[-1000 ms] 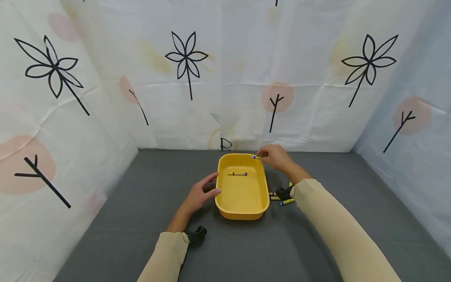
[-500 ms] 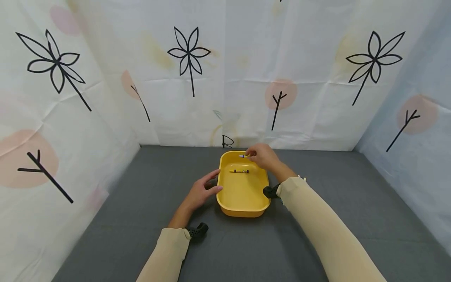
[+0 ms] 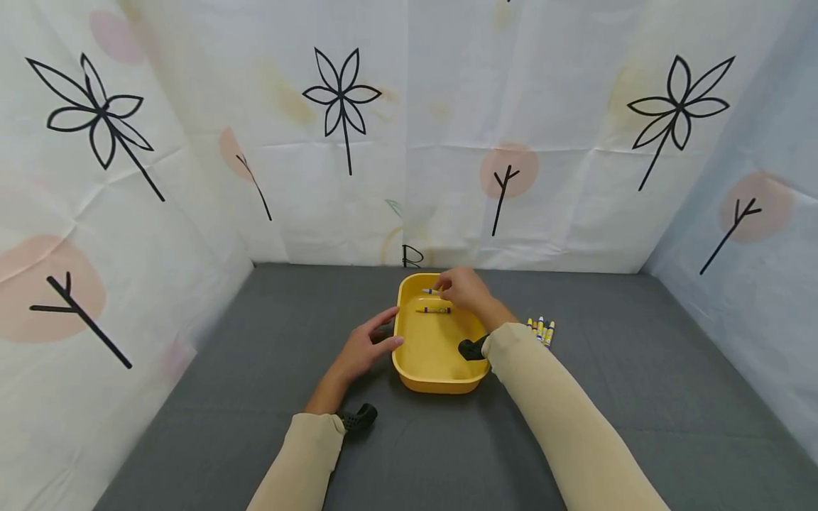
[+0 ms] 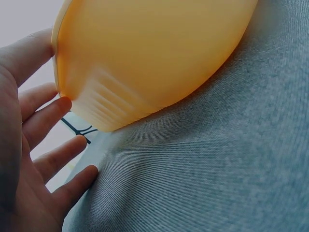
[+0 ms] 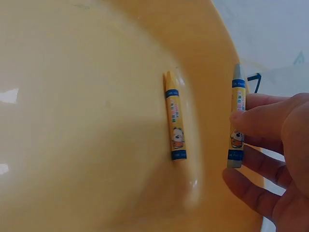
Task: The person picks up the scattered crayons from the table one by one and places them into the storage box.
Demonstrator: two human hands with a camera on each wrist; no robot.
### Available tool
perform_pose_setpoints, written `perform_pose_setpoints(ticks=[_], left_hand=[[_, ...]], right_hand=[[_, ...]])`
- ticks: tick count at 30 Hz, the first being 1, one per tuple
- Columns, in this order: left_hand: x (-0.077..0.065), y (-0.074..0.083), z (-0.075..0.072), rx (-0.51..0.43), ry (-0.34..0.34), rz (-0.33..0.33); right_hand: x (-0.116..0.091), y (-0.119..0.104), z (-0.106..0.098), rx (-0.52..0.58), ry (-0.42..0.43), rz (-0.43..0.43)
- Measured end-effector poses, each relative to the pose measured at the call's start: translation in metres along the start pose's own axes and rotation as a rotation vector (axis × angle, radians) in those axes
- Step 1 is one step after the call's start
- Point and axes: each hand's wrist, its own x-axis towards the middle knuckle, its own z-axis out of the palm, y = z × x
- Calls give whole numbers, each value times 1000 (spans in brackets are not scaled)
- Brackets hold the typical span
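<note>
A yellow plastic tray stands on the grey cloth. One crayon in a yellow wrapper with blue bands, its tip yellow, lies on the tray floor near the far end. Above that far end my right hand pinches a second crayon, pale grey at the tip, between thumb and fingers. My left hand touches the tray's left rim with fingers spread and fairly straight; in the left wrist view its fingertips meet the tray wall.
Several more crayons lie on the cloth right of the tray, partly hidden by the right sleeve. A white patterned backdrop rises behind and along both sides.
My right hand has moved left from the tray's far right rim to over its inside, carrying the pale crayon. The left hand stays on the rim.
</note>
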Motion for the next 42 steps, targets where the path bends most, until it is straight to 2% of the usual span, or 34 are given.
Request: perform_pose_setpoints(ticks=[14, 24, 25, 31, 36, 42], left_hand=[[-2, 2, 2, -19, -1, -2], [-1, 1, 4, -7, 17, -6], [-3, 6, 4, -14, 16, -13], [-16, 43, -5, -13, -38, -18], [-16, 45, -8, -1, -51, -7], [-16, 45, -7, 1, -51, 0]], right_hand=[[6, -2, 13, -23, -46, 57], [7, 0, 17, -23, -50, 47], [7, -1, 17, -22, -51, 42], [1, 1, 7, 16, -11, -12], [-8, 4, -11, 86, 27, -53], [-24, 14, -31, 136, 64, -60]])
